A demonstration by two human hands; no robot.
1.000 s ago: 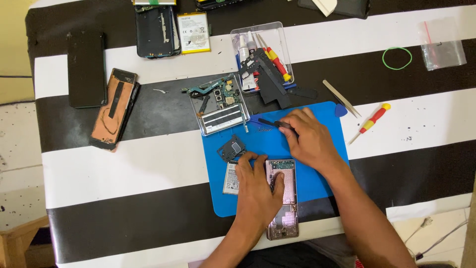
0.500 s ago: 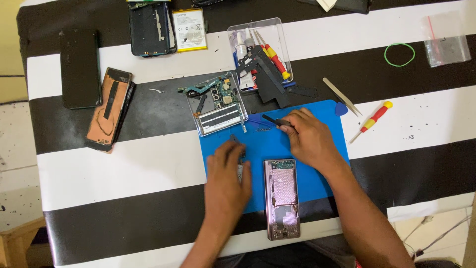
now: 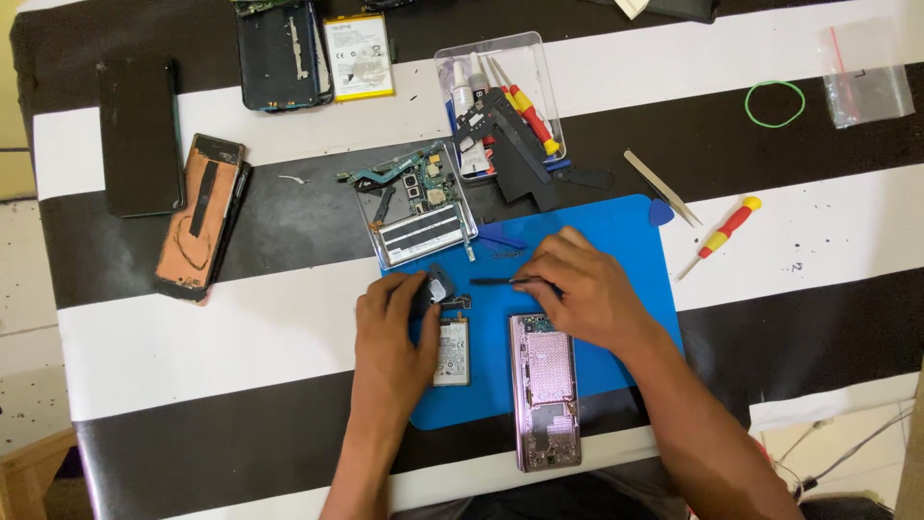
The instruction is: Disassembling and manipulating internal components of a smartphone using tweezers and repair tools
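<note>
At the near edge of the blue work mat [image 3: 616, 231], we see an opened pink phone frame [image 3: 546, 390] lying face down, its insides exposed, with a small white battery [image 3: 452, 351] just to its left. The left hand [image 3: 395, 332] rests beside that battery, fingers curled around a small dark component [image 3: 430, 289] with a short ribbon trailing from it. The right hand [image 3: 587, 289] pinches black tweezers [image 3: 500, 281], tips aimed at the component. The risk, as we judge it, is a torn ribbon or a tiny part flicked off the mat if the tweezers slip, and the bare battery sits close enough to be nicked by the metal tips.

Beyond the hands, a clear tray of circuit boards [image 3: 414, 207] overlaps the mat's far corner, easy to knock. Farther off stand a tool box [image 3: 500, 106], a red-and-yellow screwdriver [image 3: 722, 231], a copper-backed phone panel [image 3: 197, 217] and a second battery [image 3: 358, 56].
</note>
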